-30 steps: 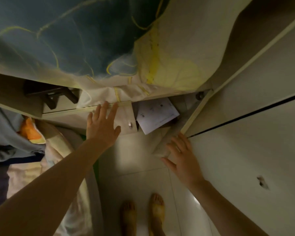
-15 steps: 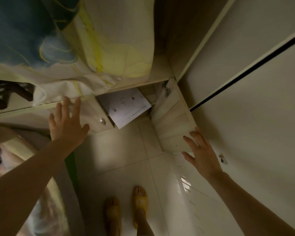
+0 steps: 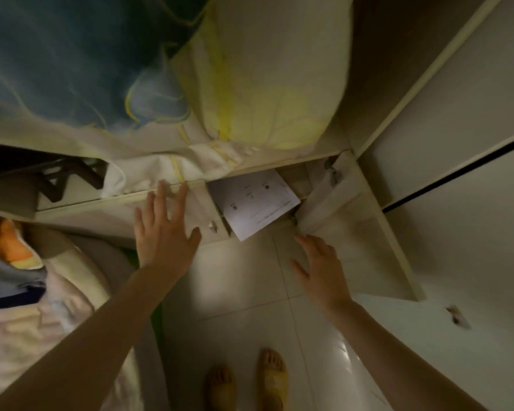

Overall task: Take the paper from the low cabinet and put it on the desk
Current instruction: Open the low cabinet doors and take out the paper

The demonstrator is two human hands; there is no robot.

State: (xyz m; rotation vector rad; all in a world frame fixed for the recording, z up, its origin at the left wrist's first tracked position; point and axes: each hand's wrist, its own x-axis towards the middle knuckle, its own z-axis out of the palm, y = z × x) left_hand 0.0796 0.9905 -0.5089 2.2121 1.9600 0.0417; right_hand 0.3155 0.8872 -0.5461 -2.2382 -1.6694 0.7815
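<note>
A white sheet of paper (image 3: 254, 203) with small printed marks lies inside the low cabinet, one corner sticking out over the floor. The cabinet's right door (image 3: 347, 232) stands swung open. My left hand (image 3: 162, 232) rests flat, fingers spread, on the closed left door (image 3: 204, 215) near its small metal knob (image 3: 212, 226). My right hand (image 3: 321, 268) hovers open just below the paper, beside the open door's lower edge, holding nothing. No desk is in view.
A big blue, white and yellow quilt (image 3: 190, 84) fills the shelf above the cabinet. Pale wardrobe panels (image 3: 457, 203) stand to the right. Bedding (image 3: 27, 292) lies at the left. Glossy floor tiles (image 3: 250, 307) and my sandalled feet (image 3: 247, 381) are below.
The right cabinet door has swung open, showing more of the paper. My right hand moved in from the door toward the paper's corner. My left hand stayed on the left door.
</note>
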